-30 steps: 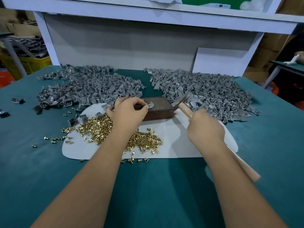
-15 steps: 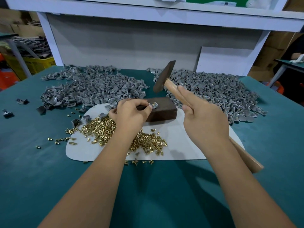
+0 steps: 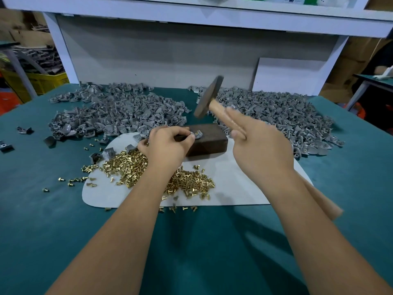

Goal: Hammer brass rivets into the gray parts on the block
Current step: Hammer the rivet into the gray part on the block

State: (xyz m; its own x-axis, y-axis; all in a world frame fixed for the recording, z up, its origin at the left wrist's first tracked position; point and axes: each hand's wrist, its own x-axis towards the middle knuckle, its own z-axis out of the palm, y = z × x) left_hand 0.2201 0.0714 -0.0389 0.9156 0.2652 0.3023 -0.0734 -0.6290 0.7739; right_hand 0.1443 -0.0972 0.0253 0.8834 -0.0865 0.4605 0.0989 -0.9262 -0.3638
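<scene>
A dark brown block (image 3: 209,139) lies on a white mat (image 3: 238,184) on the teal table. On its top near the left end sits a gray part (image 3: 198,134) with a brass rivet in it; my left hand (image 3: 168,145) pinches that part between thumb and fingertips. My right hand (image 3: 260,150) grips the wooden handle of a hammer (image 3: 209,99), index finger stretched along the handle. The dark hammer head hangs raised above the block's right end. Loose brass rivets (image 3: 127,167) are heaped on the mat below my left hand.
Two large heaps of gray parts lie behind the block, one at the left (image 3: 114,111) and one at the right (image 3: 276,116). Stray parts (image 3: 6,146) and rivets dot the table's left side. A white shelf frame (image 3: 191,13) stands at the back.
One second ago the hammer head was down at the block's right end. It swung up half a second ago and is still raised. My left hand has kept its pinch on the gray part.
</scene>
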